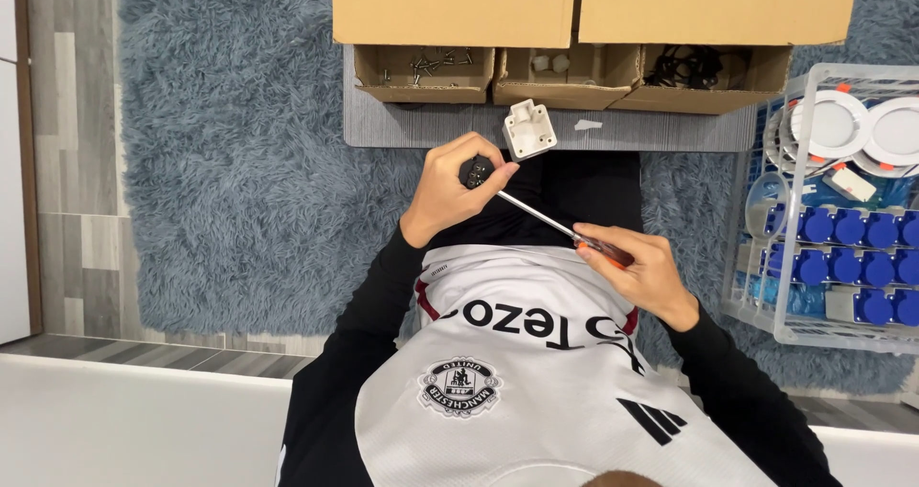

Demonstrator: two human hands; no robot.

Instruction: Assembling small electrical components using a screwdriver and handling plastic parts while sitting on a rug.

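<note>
The left hand (450, 195) is closed around a small black part (476, 172), of which only a dark face between the fingers and thumb shows; its shape is otherwise hidden. It is held over the person's lap, just short of the near edge of the low grey table (421, 125). The right hand (639, 271) is curled around the red-orange handle of a screwdriver (560, 226), whose thin metal shaft runs up and to the left until its tip meets the black part in the left hand.

Just beyond the left hand's fingertips a white plastic socket housing (528, 129) lies tilted on the table's near edge, its hollow side up, close to the black part but apart from it. Behind it stand three small open cardboard trays: the left tray (424, 75) holds loose screws, the middle tray (565, 73) a few small white pieces, the right tray (704, 75) dark coiled wires. Two larger cardboard boxes (593, 8) stand behind the trays.

To the right, on the shaggy blue-grey rug (239, 161), a white wire basket (823, 209) holds round white light fittings and rows of blue-capped parts, well apart from both hands. Wood-look flooring (77, 161) shows at the left
</note>
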